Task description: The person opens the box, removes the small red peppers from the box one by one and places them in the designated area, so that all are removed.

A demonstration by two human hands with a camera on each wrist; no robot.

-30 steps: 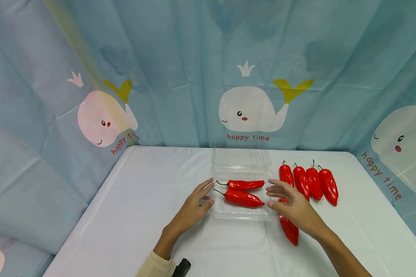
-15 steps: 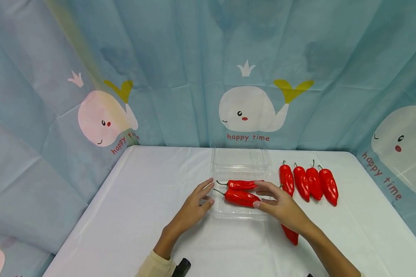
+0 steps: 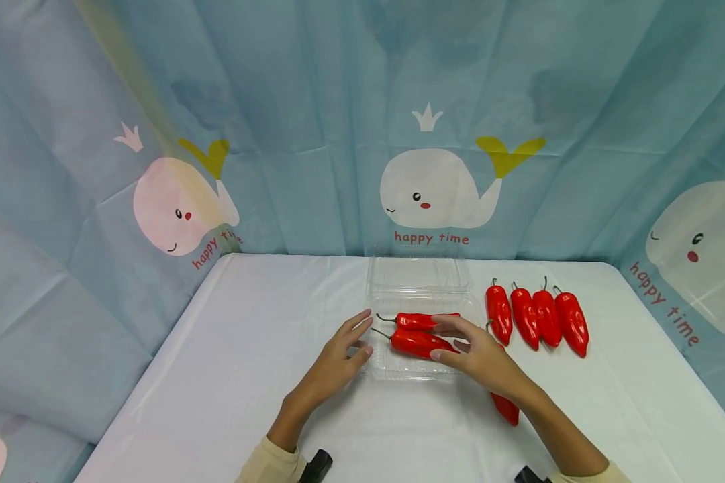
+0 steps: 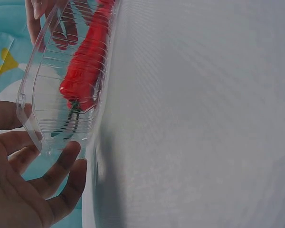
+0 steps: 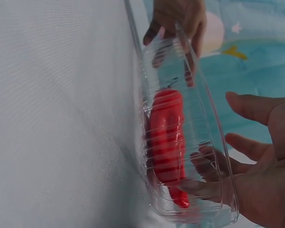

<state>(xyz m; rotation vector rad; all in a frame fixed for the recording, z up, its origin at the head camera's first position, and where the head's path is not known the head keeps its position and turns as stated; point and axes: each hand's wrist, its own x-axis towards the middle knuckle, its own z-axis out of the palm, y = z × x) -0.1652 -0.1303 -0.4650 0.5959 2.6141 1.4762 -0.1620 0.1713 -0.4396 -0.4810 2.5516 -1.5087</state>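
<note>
Two red peppers lie in a clear plastic clamshell box [image 3: 399,370], stems to the left: a rear pepper [image 3: 413,321] and a front pepper [image 3: 415,343]. My left hand [image 3: 335,365] stays at the box's left side, fingers loosely bent right at the rim. Over the box's right part, my right hand [image 3: 486,355] has its fingers spread above the pepper tips and hides them partly. In the right wrist view, the fingers of that hand show through the clear wall, close to the tip of a pepper [image 5: 167,137].
The box's lid [image 3: 419,275] lies folded back, towards the curtain [image 3: 314,168]. Several more red peppers [image 3: 524,318] are lined up right of the box on the white table [image 3: 266,322]. A nearer pepper [image 3: 506,408] is partly hidden by the right hand.
My right hand has moved left from the box's right edge to above the pepper tips. The left hand has kept its place.
</note>
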